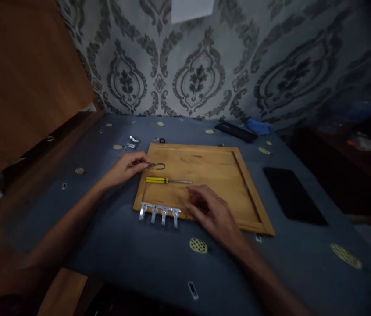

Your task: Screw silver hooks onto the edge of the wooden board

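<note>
A wooden framed board (205,166) lies on the blue cloth. My left hand (126,168) is at the board's left edge, its fingers pinched on a small dark metal hook (157,166). A yellow-handled screwdriver (165,180) lies on the board just below the hook. My right hand (212,213) rests on the board's near part with its fingers loosely curled and nothing seen in it; it is slightly blurred. A silver rack with several hooks (160,212) hangs over the board's near edge, left of my right hand.
A dark phone (293,193) lies to the right of the board. Another dark flat device (236,131) and a blue thing (258,127) sit at the back by the patterned wall. Small metal parts (132,142) lie at the back left. A wooden panel (24,79) stands on the left.
</note>
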The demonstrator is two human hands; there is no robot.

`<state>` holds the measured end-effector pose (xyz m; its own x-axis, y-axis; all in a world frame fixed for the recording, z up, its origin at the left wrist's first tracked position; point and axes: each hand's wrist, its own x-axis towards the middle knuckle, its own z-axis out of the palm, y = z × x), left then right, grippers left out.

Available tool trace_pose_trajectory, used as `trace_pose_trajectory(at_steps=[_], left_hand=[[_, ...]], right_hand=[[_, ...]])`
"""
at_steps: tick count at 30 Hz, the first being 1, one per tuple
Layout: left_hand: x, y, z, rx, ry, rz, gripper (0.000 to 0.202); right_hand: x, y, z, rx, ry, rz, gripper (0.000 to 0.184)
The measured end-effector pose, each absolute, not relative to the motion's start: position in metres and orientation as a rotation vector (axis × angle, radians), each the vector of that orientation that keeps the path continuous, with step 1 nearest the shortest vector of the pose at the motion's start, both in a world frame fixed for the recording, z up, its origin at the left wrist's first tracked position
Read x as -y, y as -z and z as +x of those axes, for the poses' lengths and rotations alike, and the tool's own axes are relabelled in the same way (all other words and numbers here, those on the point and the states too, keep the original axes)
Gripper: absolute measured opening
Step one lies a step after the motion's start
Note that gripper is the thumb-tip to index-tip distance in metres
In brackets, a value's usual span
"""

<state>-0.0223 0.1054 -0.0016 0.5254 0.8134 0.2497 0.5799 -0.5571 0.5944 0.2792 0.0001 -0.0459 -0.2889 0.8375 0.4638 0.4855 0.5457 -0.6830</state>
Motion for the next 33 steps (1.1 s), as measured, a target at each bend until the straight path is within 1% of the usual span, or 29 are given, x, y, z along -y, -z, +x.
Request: trace_pose_trajectory(at_steps=[2,5,9,12,16,22,27,30,33], left_hand=[[-0.094,-0.005,-0.006,-1.019,-0.640,2.300,0.027],[-0.082,-0.013,0.016,-0.880,-0.508,2.267,0.024],[-0.077,-0.019,0.036,-0.769,-0.407,2.239,0.021],[-0.078,-0.020,0.044,-0.733,-0.383,2.204,0.019],[-0.080,-0.018,0.049,-0.707,-0.395,2.135,0.020],[-0.076,-0.016,0.050,-0.715,-0.463,2.073,0.019],[-0.073,-0.013,0.033,-0.778,-0.582,2.046,0.020],[-0.073,-0.006,0.018,-0.827,-0.630,2.039,0.020],[-0.071,0.000,0.009,-0.859,-0.646,2.045,0.020]], right_hand=[[0.003,0.044,0.277,1.930,-0.539,-1.052,0.031],[0.007,0.039,0.273,1.923,-0.548,-1.011,0.031],[0.010,0.033,0.271,1.931,-0.541,-0.963,0.019],[0.010,0.032,0.271,1.938,-0.540,-0.957,0.014],[0.008,0.034,0.271,1.933,-0.547,-1.013,0.011],[0.008,0.031,0.269,1.885,-0.573,-1.088,0.012],[0.032,0.027,0.270,1.815,-0.626,-1.137,0.011],[0.054,0.032,0.273,1.619,-0.738,-1.209,0.010],[0.072,0.040,0.274,1.510,-0.758,-1.278,0.016]])
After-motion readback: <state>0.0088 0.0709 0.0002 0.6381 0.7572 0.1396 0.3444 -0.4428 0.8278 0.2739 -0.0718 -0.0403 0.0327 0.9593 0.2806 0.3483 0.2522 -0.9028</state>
